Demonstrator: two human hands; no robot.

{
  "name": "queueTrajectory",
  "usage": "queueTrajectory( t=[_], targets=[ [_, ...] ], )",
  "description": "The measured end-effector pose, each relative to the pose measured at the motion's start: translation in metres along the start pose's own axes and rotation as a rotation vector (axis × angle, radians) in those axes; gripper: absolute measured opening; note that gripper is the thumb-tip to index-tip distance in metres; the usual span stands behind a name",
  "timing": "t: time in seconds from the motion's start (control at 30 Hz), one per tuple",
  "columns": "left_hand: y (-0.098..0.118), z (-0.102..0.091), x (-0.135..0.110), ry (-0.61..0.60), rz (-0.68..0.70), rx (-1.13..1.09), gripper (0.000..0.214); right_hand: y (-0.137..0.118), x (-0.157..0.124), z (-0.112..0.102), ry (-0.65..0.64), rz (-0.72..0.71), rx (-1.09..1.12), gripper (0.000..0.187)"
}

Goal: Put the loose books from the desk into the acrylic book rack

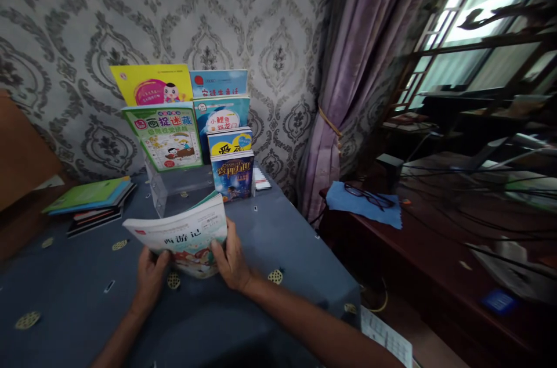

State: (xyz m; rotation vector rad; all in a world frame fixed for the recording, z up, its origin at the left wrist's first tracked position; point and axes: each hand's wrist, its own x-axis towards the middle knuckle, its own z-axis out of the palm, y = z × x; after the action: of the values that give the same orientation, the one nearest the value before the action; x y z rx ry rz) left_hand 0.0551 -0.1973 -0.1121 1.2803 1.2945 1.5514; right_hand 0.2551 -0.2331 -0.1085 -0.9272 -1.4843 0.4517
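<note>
A paperback book [187, 240] with a pale cover, dark Chinese title and a colourful picture is held above the table, slightly curved. My left hand [151, 275] grips its lower left edge, thumb on the cover. On the right edge, my right hand [230, 255] is closed round it, thumb on the front and fingers behind. Just beyond it stands a clear tiered book rack [183, 188]. Upright in the rack are a green-bordered picture book [169, 141], a yellow book [152, 83], a dark blue book [232, 176] and several others.
A stack of thin books [93, 199] lies at the left on the blue tablecloth [287, 292]. To the right, a dark red desk [418, 263] carries glasses [369, 197] on a blue cloth [343, 199], plus tangled cables. A purple curtain [348, 78] hangs beside the patterned wall.
</note>
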Motion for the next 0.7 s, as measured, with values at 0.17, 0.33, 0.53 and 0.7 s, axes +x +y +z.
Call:
queueTrajectory(
  t=[0.17,0.33,0.53,0.7],
  targets=[
    [0.006,-0.003,-0.008,-0.036,0.041,-0.025,0.041,0.002,-0.001,-0.001,-0.009,0.009,0.016,0.053],
    [0.014,-0.008,-0.013,-0.066,0.049,0.000,0.056,0.003,-0.001,-0.003,-0.021,-0.021,0.041,0.057],
    [0.025,-0.012,-0.017,-0.169,0.044,0.053,0.055,0.003,0.000,-0.004,-0.004,-0.028,0.039,0.055],
    [0.030,-0.013,-0.022,-0.209,0.073,0.209,0.058,0.001,0.002,-0.004,0.003,-0.009,0.054,0.049]
  ],
)
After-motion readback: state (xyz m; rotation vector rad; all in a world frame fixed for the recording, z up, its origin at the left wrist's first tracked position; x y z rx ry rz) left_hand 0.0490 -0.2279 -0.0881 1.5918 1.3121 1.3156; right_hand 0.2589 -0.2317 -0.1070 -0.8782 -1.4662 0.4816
